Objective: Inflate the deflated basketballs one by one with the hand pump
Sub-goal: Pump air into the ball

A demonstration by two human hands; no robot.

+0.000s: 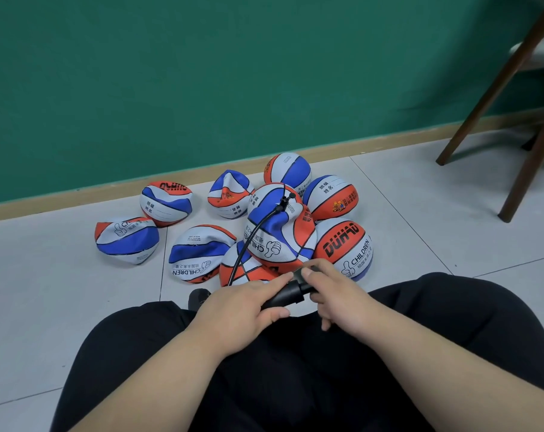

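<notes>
Basketballs (280,241) lie heaped on the floor (46,291) just beyond the grips. Limp and light, each is probably best steadied near its valve. Left grip (242,307) wraps the stiff hand pump (284,296), right grip (336,294) pinches its handle end, and the hose (254,232) leads forward.

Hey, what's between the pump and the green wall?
In the head view, the pile of basketballs lies between the pump and the wall, with the black hose draped over it.

Left hand (242,307), right hand (339,297) on pump (284,296)
</notes>
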